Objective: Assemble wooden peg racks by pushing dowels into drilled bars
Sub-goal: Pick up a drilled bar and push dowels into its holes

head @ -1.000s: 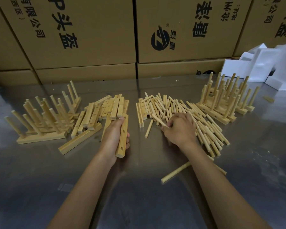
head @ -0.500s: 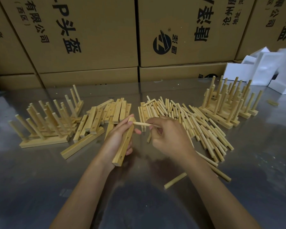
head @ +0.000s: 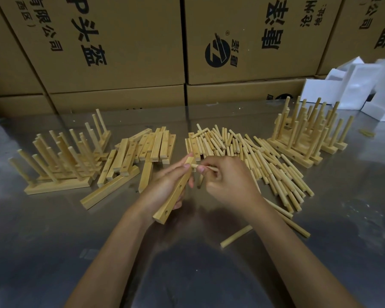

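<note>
The left hand [head: 165, 185] grips a drilled bar [head: 176, 192] of pale wood above the table [head: 53, 241], fingers wrapped round its middle, the bar tilted with its near end low and its far end up by the fingertips. Two round holes show on the bar's upper face, one near the middle and one close to the near end. The right hand [head: 227, 185] pinches a dowel [head: 206, 167] between thumb and forefinger, the dowel lying roughly level with its left tip touching the far end of the bar; whether the tip sits inside a hole cannot be told, since the fingers cover that spot.

Behind the hands lies a heap of loose bars [head: 147, 147], and to its right a spread of loose dowels [head: 265, 156]. Finished racks [head: 60, 161] with pegs pointing up stand on the left, and a second cluster of racks [head: 307, 134] stands on the right. One stray dowel [head: 236, 236] lies on the steel near the right forearm. Cardboard boxes [head: 120, 41] with printed characters wall the far edge, and white foam pieces [head: 342, 90] sit at the far right corner
</note>
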The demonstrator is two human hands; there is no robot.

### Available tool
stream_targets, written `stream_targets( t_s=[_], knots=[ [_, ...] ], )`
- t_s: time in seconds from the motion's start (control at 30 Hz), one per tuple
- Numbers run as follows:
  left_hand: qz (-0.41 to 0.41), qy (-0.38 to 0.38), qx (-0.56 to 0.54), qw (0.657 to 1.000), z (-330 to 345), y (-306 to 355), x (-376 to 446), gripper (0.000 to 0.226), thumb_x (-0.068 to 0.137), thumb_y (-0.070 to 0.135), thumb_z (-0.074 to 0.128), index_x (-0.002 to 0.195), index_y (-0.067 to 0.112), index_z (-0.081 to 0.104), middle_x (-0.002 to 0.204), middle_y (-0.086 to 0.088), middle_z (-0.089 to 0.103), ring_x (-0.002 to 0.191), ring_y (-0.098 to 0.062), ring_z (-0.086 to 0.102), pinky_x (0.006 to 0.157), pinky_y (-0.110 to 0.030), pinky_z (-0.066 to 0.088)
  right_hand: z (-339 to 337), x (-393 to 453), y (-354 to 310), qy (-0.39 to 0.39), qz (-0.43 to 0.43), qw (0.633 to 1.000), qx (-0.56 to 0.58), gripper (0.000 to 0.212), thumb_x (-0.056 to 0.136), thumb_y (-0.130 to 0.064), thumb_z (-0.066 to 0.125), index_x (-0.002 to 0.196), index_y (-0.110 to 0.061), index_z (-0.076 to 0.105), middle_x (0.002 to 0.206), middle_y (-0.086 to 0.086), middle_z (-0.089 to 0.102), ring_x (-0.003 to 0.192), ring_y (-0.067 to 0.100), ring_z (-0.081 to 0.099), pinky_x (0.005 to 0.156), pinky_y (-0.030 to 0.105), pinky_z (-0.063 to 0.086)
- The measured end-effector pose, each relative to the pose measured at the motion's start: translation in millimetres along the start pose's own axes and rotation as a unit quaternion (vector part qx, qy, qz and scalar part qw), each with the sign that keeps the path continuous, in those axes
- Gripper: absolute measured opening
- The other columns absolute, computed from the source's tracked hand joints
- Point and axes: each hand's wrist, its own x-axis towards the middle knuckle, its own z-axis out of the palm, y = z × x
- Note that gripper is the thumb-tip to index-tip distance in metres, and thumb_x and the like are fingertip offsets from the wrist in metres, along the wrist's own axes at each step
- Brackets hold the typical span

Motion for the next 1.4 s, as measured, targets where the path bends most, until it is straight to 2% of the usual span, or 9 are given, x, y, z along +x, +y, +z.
stream_targets(
  t_s=[0.13, 0.3, 0.37, 0.53, 0.63, 0.77, 0.93, 1.07, 1.4],
  knots=[
    [-0.033, 0.011, 0.012, 0.999, -1, 2, 1, 0.037, 0.101, 0.034, 0.057, 0.136, 0.049, 0.056, 0.080, -0.003, 0.059, 0.053, -0.012, 0.045, 0.044, -0.026, 0.036, 2, 3, 1, 0.005, 0.032, 0.999, 0.037, 0.015, 0.095, -0.035, 0.061, 0.098, -0.028, 0.074, 0.088, -0.009, 0.073, 0.081, 0.012, 0.066, 0.074, 0.035, 0.055],
    [-0.039, 0.120, -0.041, 0.991, -9, 3, 3, 0.032, 0.103, 0.030, 0.053, 0.134, 0.024, 0.060, 0.074, 0.000, 0.062, 0.049, -0.011, 0.046, 0.040, -0.023, 0.038, 2, 10, 4, 0.134, 0.121, 0.955, 0.236, 0.029, 0.101, -0.047, 0.045, 0.093, -0.029, 0.067, 0.078, -0.012, 0.066, 0.069, -0.004, 0.058, 0.057, 0.014, 0.043],
    [-0.048, 0.151, -0.073, 0.985, -15, 5, 3, 0.031, 0.104, 0.033, 0.050, 0.129, 0.016, 0.059, 0.073, 0.001, 0.064, 0.051, -0.010, 0.046, 0.039, -0.021, 0.039, 5, 11, 10, 0.162, 0.143, 0.961, 0.175, 0.023, 0.102, -0.033, 0.044, 0.096, -0.025, 0.065, 0.078, -0.007, 0.067, 0.064, -0.005, 0.056, 0.056, 0.014, 0.041],
    [-0.065, 0.146, -0.151, 0.976, -16, 9, 0, 0.027, 0.103, 0.040, 0.050, 0.116, 0.017, 0.057, 0.064, 0.001, 0.055, 0.046, -0.010, 0.041, 0.035, -0.018, 0.033, 36, 7, 4, -0.040, 0.050, 0.995, -0.081, 0.022, 0.098, -0.034, 0.052, 0.112, -0.021, 0.064, 0.102, 0.001, 0.063, 0.100, 0.019, 0.055, 0.077, 0.031, 0.042],
    [-0.074, 0.136, -0.170, 0.973, -16, 11, -1, 0.030, 0.104, 0.043, 0.048, 0.114, 0.015, 0.055, 0.064, 0.001, 0.048, 0.046, -0.009, 0.039, 0.033, -0.017, 0.032, 42, 8, 0, -0.064, 0.049, 0.993, -0.080, 0.009, 0.094, -0.023, 0.059, 0.098, -0.016, 0.055, 0.091, 0.001, 0.058, 0.092, 0.024, 0.058, 0.072, 0.032, 0.040],
    [-0.085, 0.157, -0.157, 0.971, -19, 12, 0, 0.034, 0.104, 0.044, 0.045, 0.106, 0.013, 0.058, 0.064, 0.000, 0.048, 0.046, -0.011, 0.039, 0.032, -0.018, 0.031, 23, 3, 2, -0.113, 0.063, 0.990, -0.059, 0.023, 0.088, -0.007, 0.057, 0.105, -0.018, 0.049, 0.080, -0.001, 0.056, 0.076, 0.023, 0.056, 0.060, 0.031, 0.036],
    [-0.076, 0.188, -0.142, 0.969, -21, 10, 3, 0.038, 0.107, 0.039, 0.043, 0.123, 0.009, 0.059, 0.065, -0.001, 0.049, 0.045, -0.013, 0.040, 0.033, -0.019, 0.032, 2, -4, -20, -0.051, -0.008, 0.994, 0.095, 0.021, 0.094, -0.014, 0.059, 0.109, -0.025, 0.070, 0.086, -0.012, 0.064, 0.074, 0.002, 0.055, 0.063, 0.015, 0.042],
    [-0.064, 0.194, -0.124, 0.971, -17, 9, 2, 0.041, 0.106, 0.040, 0.045, 0.127, 0.007, 0.058, 0.062, 0.000, 0.049, 0.045, -0.011, 0.042, 0.036, -0.018, 0.033, 8, -10, -39, 0.003, -0.090, 0.996, 0.011, 0.026, 0.094, -0.014, 0.056, 0.115, -0.022, 0.071, 0.090, -0.008, 0.060, 0.091, 0.009, 0.048, 0.076, 0.025, 0.043],
    [-0.063, 0.201, -0.076, 0.975, -16, 8, 2, 0.030, 0.104, 0.044, 0.048, 0.106, 0.017, 0.060, 0.060, 0.000, 0.045, 0.043, -0.010, 0.045, 0.038, -0.020, 0.036, 8, -8, -34, 0.022, -0.110, 0.994, -0.012, 0.023, 0.094, -0.015, 0.054, 0.110, -0.017, 0.071, 0.088, -0.007, 0.052, 0.090, 0.007, 0.043, 0.074, 0.025, 0.045]
  ],
)
